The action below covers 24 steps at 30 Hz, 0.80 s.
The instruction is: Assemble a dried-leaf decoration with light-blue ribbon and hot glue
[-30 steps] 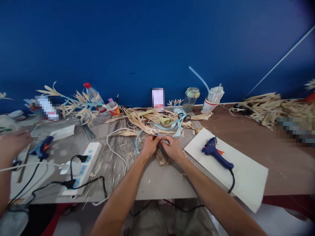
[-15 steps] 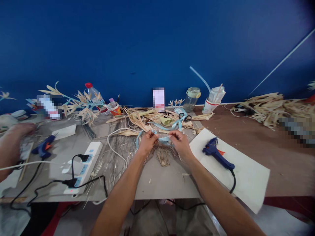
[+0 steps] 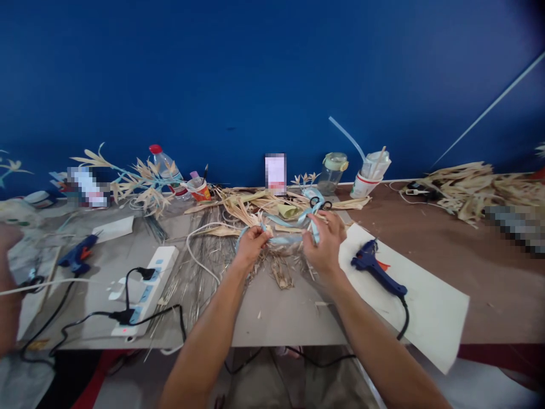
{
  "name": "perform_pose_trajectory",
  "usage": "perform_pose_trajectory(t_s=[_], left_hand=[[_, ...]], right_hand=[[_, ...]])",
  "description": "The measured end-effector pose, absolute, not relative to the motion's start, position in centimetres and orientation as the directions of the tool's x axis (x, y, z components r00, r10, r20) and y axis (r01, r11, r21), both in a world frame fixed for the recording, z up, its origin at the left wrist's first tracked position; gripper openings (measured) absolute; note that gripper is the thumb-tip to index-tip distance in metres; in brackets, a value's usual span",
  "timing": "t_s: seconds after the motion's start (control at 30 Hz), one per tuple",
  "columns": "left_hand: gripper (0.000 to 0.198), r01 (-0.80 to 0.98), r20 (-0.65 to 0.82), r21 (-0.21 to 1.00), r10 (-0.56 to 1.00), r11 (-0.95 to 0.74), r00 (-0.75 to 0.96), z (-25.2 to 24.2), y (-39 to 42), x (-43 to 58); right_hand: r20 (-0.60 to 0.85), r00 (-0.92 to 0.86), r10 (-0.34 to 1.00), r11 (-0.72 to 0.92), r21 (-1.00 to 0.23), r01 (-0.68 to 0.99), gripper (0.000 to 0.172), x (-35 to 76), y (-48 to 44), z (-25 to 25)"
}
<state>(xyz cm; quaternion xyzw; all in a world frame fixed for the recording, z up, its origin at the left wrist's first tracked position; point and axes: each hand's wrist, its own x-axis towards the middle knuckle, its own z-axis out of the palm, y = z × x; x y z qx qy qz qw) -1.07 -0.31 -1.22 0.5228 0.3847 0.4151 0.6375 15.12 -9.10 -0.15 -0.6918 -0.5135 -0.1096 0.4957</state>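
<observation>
My left hand is closed in a pinch on a pale dried-husk piece, its tips poking up past the fingers. A light-blue ribbon stretches from there across to my right hand, which has the ribbon between thumb and bent fingers. The exact grip of the right fingertips is partly hidden. Just behind it, black-handled scissors lie among loose husks. Below the ribbon a brown dried scrap rests on the grey board.
A blue glue gun lies on white card at right. Left are a power strip, thin wires and another glue gun. Cups, bottles and a phone line the wall. Another person's arm shows far left.
My right hand has moved slightly right and its fingers have lifted and spread, with ribbon rising at them. My left hand stays nearly in place. The other person's arm has shifted left.
</observation>
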Motion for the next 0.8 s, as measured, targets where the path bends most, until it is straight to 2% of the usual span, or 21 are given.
perform_pose_trajectory(t_s=[0.07,0.13,0.2,0.33,0.47,0.67,0.8], left_hand=[[0.029,-0.099,-0.052,0.991,0.929,0.095,0.367,-1.2,-0.4,-1.0],[0.029,-0.065,-0.048,0.995,0.925,0.078,0.376,-1.3,-0.5,-0.9],[0.029,-0.034,-0.041,0.998,0.924,0.059,0.38,-1.3,-0.6,-0.9],[0.03,0.028,-0.034,0.999,0.925,0.025,0.378,-1.5,-0.8,-0.7],[0.028,0.081,-0.04,0.997,0.925,0.01,0.378,-1.6,-0.8,-0.6],[0.017,0.223,0.042,0.966,0.927,-0.133,0.374,-1.4,-1.4,-0.3],[0.014,0.276,0.088,0.938,0.916,-0.208,0.391,-1.5,-1.9,-0.1]], right_hand=[[0.648,0.337,0.683,0.137,-0.567,0.812,0.034,13.7,-9.0,-0.2],[0.592,0.246,0.767,0.25,-0.629,0.736,0.031,12.4,-8.8,-0.4],[0.513,0.195,0.836,0.289,-0.714,0.637,0.03,11.6,-8.5,-0.8],[0.36,0.217,0.908,0.215,-0.841,0.497,0.026,11.3,-7.8,-1.7],[0.233,0.23,0.945,0.117,-0.896,0.429,0.021,11.6,-7.5,-2.3],[0.244,0.316,0.917,0.12,-0.923,0.365,0.023,11.8,-7.5,-1.8],[0.204,0.387,0.899,0.043,-0.922,0.385,0.02,11.8,-7.5,-1.5]])
